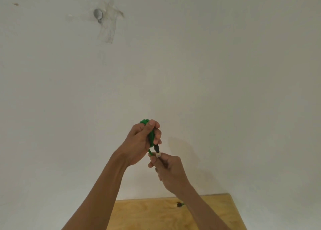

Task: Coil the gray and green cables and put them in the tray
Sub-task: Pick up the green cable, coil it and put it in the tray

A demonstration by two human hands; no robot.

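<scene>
Head view: the coiled green cable (151, 137), long axis near upright, is gripped in the raised left hand (141, 141), its plug end pointing down to the right hand (166, 170), which pinches the connector (158, 154) above the worktop (156, 212).

You have one view, worn on your head, tilted up at a white wall (225, 73) that fills most of the frame. Only a wooden table (147, 215) corner shows at the bottom edge, close below.
</scene>
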